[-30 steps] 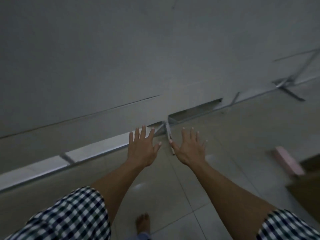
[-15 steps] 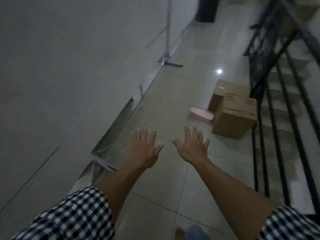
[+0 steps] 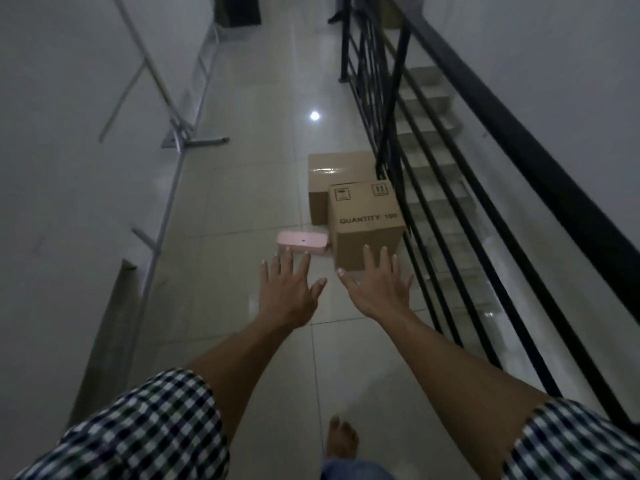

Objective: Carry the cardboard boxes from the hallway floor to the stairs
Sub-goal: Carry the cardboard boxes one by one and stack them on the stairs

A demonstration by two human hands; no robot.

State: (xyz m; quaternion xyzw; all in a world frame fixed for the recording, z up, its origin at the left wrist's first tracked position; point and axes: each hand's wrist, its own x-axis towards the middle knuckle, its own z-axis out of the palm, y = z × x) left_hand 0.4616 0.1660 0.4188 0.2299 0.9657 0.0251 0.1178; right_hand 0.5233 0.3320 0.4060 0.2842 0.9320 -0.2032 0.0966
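Now, from the head view, I had swung off the wall [image 3: 52,168]; the near box [image 3: 367,220] at one o'clock and far box [image 3: 341,168] behind it sat on the floor [image 3: 242,202] beside the stairs [image 3: 429,129]. My left hand [image 3: 289,289] and right hand [image 3: 377,289] were spread, empty, so pickup seemed next.

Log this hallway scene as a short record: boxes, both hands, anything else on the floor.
Boxes: near cardboard box, printed QUANTITY, and far cardboard box behind it, both on the floor beside the railing
Left hand: open, fingers spread, holds nothing
Right hand: open, fingers spread, holds nothing
Also on floor: pink flat case left of the near box; metal stand by the left wall
Stairs: beyond the railing, on the right
Progress: no box lifted yet
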